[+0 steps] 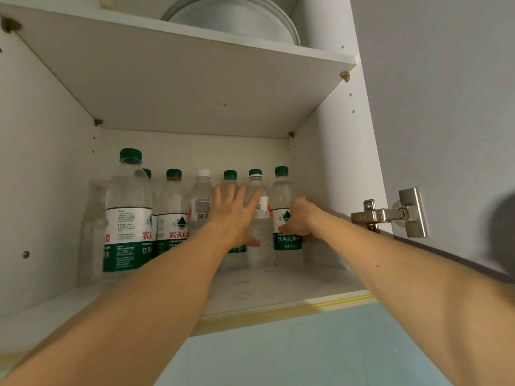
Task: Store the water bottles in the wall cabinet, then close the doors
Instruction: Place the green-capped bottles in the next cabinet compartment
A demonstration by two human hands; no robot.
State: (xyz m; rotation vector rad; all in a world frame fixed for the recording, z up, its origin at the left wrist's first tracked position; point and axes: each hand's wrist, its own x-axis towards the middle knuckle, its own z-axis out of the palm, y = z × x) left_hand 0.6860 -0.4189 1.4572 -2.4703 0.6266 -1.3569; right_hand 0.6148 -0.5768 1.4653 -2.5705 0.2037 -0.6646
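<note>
Though a whole row of clear plastic water bottles already stands upright at the back of the white wall cabinet's lower shelf point(278, 285), the work now centres on the rightmost clear bottle with green cap and green-and-white label point(285, 218). It stands with its long axis vertical, straight ahead of both arms. The right hand point(299, 218) is the nearer, its fingers curled round the label. The left hand point(237, 215) lies flat and spread against the neighbouring clear bottle with a red-marked label point(259, 227), fingers straight. The hands are close but not touching. Above, pale stacked plates point(237, 20) sit on the upper shelf; a metal door hinge point(390, 214) shows right, so the doors are not yet closed.
</note>
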